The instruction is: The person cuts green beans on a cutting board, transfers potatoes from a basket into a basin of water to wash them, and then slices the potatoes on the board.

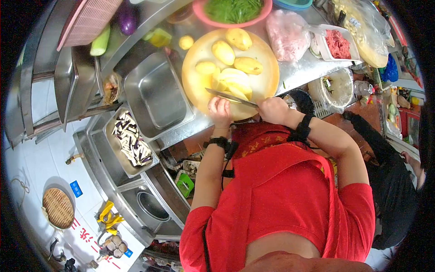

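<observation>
A round cutting board lies on the metal counter, with several peeled potatoes on its far half. Closer to me, potato slices overlap in a pile. My right hand is wrapped round the handle of a kitchen knife, whose blade points left across the near side of the slices. Beside the blade, at the board's near edge, my left hand has its fingers curled in. Whatever lies under those fingers is hidden.
Left of the board stands a deep metal pan; below it, another tray holds cut eggplant strips. A pink basin of greens, bagged meat and a white tray of red meat border the board. A person in black is at right.
</observation>
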A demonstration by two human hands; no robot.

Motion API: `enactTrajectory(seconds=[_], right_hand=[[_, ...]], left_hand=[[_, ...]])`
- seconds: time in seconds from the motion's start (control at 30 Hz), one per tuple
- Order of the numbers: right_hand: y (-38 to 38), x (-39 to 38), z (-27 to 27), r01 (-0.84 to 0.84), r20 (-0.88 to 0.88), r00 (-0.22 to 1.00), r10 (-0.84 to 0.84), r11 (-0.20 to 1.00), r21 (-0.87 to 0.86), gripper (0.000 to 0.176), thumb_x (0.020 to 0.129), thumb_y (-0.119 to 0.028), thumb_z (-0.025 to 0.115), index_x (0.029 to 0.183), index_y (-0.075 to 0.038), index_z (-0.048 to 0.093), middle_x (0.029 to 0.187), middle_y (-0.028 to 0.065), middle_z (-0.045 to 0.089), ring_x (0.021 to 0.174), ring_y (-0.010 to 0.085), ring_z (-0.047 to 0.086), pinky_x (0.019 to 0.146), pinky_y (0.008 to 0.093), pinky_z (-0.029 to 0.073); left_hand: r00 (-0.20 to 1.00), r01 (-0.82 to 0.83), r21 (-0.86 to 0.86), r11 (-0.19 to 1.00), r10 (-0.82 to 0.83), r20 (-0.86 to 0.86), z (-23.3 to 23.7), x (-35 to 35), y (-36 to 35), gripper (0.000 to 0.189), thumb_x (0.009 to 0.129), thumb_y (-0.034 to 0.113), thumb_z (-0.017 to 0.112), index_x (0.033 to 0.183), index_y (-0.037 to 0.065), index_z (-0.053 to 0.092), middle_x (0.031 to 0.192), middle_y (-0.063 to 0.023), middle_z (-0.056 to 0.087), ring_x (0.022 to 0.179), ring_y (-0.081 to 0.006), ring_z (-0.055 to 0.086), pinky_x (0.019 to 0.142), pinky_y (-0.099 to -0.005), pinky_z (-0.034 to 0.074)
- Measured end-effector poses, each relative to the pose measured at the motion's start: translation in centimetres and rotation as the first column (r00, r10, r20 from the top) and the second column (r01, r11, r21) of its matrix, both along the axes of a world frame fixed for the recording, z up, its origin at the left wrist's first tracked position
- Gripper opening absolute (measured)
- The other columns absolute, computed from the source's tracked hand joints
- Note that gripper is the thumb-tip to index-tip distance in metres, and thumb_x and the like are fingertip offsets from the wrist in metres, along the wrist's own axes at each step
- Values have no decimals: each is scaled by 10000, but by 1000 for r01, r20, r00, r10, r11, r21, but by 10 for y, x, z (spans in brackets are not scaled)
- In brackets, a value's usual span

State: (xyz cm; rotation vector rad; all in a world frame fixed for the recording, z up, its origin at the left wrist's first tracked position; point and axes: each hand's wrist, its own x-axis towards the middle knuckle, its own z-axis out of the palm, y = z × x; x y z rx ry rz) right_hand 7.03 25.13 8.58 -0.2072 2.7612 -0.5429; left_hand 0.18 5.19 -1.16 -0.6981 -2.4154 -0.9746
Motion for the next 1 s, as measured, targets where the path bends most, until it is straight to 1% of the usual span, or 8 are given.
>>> enactTrajectory(seconds=[0.13, 0.23, 0.47, 0.57, 0.67, 0.73, 0.8, 1.0], right_hand=[[-9, -5, -16, -85, 68, 994, 83, 996, 33, 182, 758, -168, 509, 739, -26, 622, 655, 147, 626, 625, 300, 639, 567, 405, 515], [-12, -8, -12, -28, 50, 998, 27, 999, 33, 233, 786, -182, 496, 937, -10, 542, 683, 165, 624, 626, 315, 630, 575, 416, 507], [12, -6, 13, 181, -55, 979, -196, 962, -206, 244, 851, -260, 475, 944, -38, 511, 652, 213, 585, 616, 388, 587, 568, 480, 469], [38, -2, 23, 218, -115, 962, -247, 951, -218, 227, 853, -255, 491, 916, -36, 495, 624, 218, 567, 602, 400, 575, 557, 491, 459], [65, 13, 24, 202, -159, 962, -223, 970, -139, 229, 836, -257, 513, 886, -34, 507, 607, 213, 557, 577, 398, 564, 542, 490, 453], [82, 25, 21, 187, -149, 969, -199, 978, -93, 225, 829, -255, 519, 876, -35, 510, 606, 207, 561, 579, 392, 567, 540, 486, 454], [92, 33, 20, 175, -136, 974, -180, 983, -45, 221, 822, -252, 524, 866, -36, 514, 606, 201, 564, 580, 386, 570, 537, 482, 456], [101, 48, 10, 194, -95, 978, -187, 978, 71, 214, 826, -244, 505, 875, -37, 520, 628, 178, 592, 613, 350, 599, 550, 467, 470]], left_hand=[[1000, 7, 37, 999, -8, 7, -3, -1, 0, 123, 791, 134, 611, 882, 61, 571, 1014, -122, 477, 930, -291, 472, 801, -396, 421], [999, -1, 11, 1000, 1, 38, -3, 0, -1, 144, 796, 146, 612, 905, 61, 575, 1015, -123, 474, 932, -293, 473, 797, -393, 426], [989, 58, -57, 997, -50, 139, 16, -3, 3, 197, 810, 175, 608, 963, 55, 578, 1063, -147, 476, 982, -310, 471, 819, -403, 421], [980, -83, 61, 995, 71, 185, 12, -17, 5, 251, 803, 157, 626, 992, 10, 549, 1092, -179, 456, 1016, -342, 448, 861, -437, 388], [873, -302, -6, 953, 280, 399, 16, -51, 1, 312, 826, 237, 597, 1005, -17, 569, 1018, -191, 580, 964, -325, 539, 857, -399, 414], [872, -295, -51, 954, 291, 393, 30, -66, 4, 337, 806, 275, 606, 983, -11, 599, 974, -194, 617, 923, -320, 573, 839, -382, 435], [847, -123, -304, 945, 259, 464, 43, -78, 8, 342, 769, 283, 633, 963, 1, 617, 963, -185, 619, 918, -319, 575, 823, -390, 444], [791, -91, -405, 910, 314, 526, 39, -98, 19, 341, 700, 266, 688, 915, 14, 610, 946, -184, 611, 904, -330, 571, 811, -399, 448]])
